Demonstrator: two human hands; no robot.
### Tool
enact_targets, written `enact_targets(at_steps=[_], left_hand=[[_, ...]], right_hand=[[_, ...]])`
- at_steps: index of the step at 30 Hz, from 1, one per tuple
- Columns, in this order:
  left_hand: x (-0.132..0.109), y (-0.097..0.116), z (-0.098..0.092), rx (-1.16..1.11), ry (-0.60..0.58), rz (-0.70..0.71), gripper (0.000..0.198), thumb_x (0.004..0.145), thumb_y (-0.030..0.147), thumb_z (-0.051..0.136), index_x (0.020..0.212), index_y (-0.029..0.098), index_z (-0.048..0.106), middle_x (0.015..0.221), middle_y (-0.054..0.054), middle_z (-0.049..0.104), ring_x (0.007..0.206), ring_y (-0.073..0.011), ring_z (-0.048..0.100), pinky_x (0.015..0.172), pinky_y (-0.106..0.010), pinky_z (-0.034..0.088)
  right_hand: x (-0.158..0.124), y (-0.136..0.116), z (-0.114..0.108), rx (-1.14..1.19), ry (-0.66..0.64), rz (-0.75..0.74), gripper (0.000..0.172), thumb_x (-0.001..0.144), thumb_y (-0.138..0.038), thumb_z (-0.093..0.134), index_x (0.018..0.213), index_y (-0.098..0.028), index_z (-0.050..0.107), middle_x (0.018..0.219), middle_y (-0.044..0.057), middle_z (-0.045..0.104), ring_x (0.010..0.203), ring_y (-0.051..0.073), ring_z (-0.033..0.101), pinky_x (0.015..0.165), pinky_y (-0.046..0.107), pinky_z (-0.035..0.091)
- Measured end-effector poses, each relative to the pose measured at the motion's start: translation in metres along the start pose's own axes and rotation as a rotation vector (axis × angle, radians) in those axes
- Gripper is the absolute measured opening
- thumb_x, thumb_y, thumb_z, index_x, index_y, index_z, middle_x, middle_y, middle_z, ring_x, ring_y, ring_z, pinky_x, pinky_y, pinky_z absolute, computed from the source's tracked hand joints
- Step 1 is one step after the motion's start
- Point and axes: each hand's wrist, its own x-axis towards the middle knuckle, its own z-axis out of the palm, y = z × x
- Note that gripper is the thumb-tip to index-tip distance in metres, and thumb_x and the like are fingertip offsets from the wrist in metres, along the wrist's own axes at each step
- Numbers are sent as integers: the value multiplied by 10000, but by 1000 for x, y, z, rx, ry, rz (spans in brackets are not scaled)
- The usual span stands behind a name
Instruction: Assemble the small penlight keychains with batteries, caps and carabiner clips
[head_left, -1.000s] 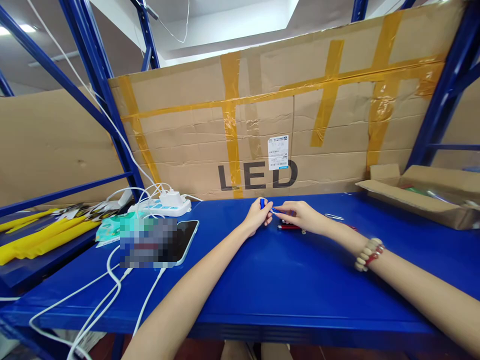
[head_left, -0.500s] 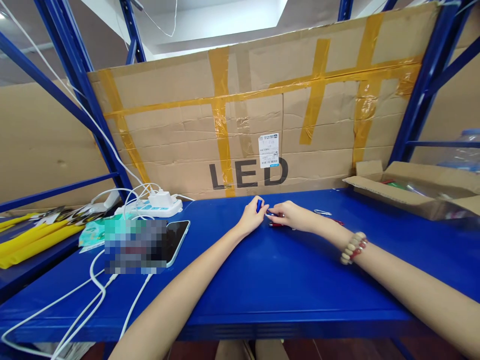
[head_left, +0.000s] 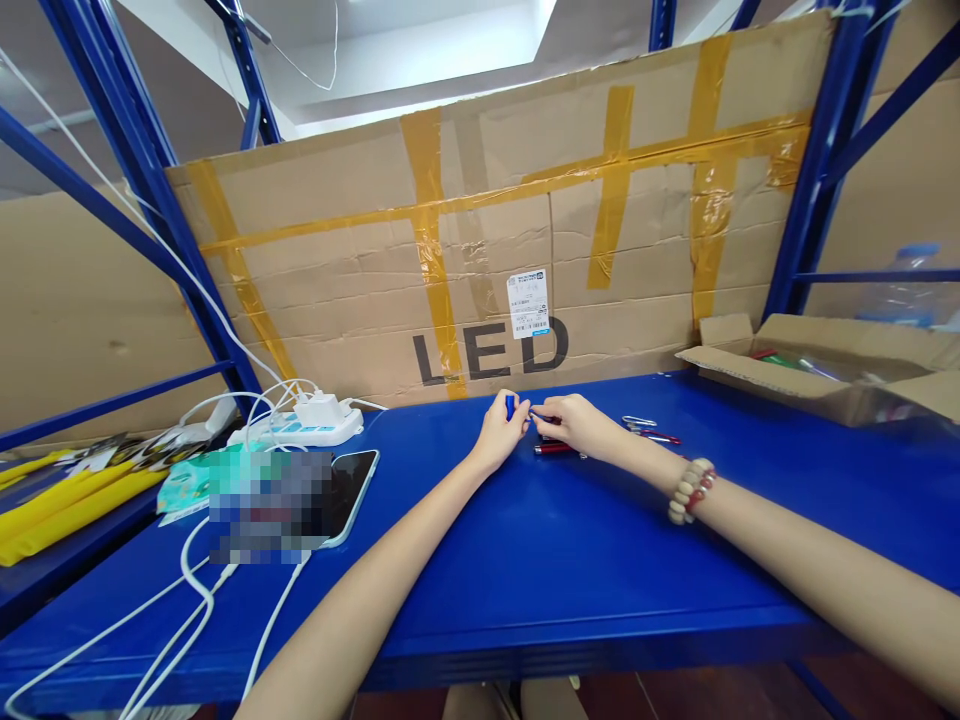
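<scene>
Both of my hands meet far out over the blue table (head_left: 570, 560). My left hand (head_left: 498, 436) is closed round a small blue pen part (head_left: 510, 405) that sticks up between its fingers. My right hand (head_left: 574, 424) pinches a thin pen piece (head_left: 540, 413) and points it at the blue part. A red pen (head_left: 553, 449) lies on the table just under my right hand. More small pen parts (head_left: 651, 430), one of them a metal clip, lie to the right of that hand. A bead bracelet (head_left: 690, 489) is on my right wrist.
A phone (head_left: 351, 482) lies left of centre, beside a white power strip (head_left: 296, 428) with white cables (head_left: 195, 600) trailing to the front edge. An open cardboard box (head_left: 825, 375) stands at the right. A taped cardboard sheet marked LED (head_left: 487, 250) closes the back. Yellow items (head_left: 67, 500) lie far left.
My view has shifted a little, so everything sits further left in the picture. My hands have drawn closer together, with the thin piece nearer the blue part.
</scene>
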Motion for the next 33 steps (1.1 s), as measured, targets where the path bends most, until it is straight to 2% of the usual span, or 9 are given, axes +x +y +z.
enact_targets(at_steps=[3,5,14,19,24,28,33], left_hand=[[0,1,1,-24,-46,32,226,830,284,493,731,204,305,531,101,455,338,-22,379,384,-150,266],[0,3,0,-53,-34,14,266,805,272,532,732,209,284,549,105,457,324,-29,419,361,-157,260],[-3,8,-5,-68,-37,10,454,662,298,703,746,209,266,615,74,580,387,-38,499,388,-150,331],[-3,8,-7,-91,-53,-25,529,584,323,756,745,209,265,644,49,627,414,-50,526,397,-148,347],[-2,5,-10,-70,-58,-52,548,547,306,780,750,206,281,667,37,636,401,-48,522,388,-153,351],[-1,5,-11,-68,-56,-32,529,561,327,769,741,201,288,753,22,636,424,-49,545,381,-157,354],[-1,6,-10,-86,-42,-41,533,558,319,771,749,204,286,722,35,631,426,-55,552,388,-153,351]], right_hand=[[-1,4,-1,-5,27,3,321,874,-310,393,697,-145,604,631,35,554,546,113,435,538,229,295],[-2,6,-3,-16,42,15,321,878,-319,396,697,-148,599,630,33,557,544,114,437,540,229,299],[-3,7,-5,-26,82,26,278,878,-293,412,803,-143,634,695,59,589,605,144,507,578,242,348],[-3,10,-2,-6,112,21,268,874,-287,420,891,-148,649,801,91,631,705,176,564,634,260,392],[-3,9,-2,9,94,21,315,893,-334,392,945,-150,642,806,86,627,696,170,569,632,258,408],[-3,9,-2,-14,82,17,292,883,-307,417,958,-133,639,836,102,630,734,187,575,647,269,411],[-2,7,-1,-29,78,19,277,882,-287,412,925,-144,645,783,86,619,699,179,560,628,268,402]])
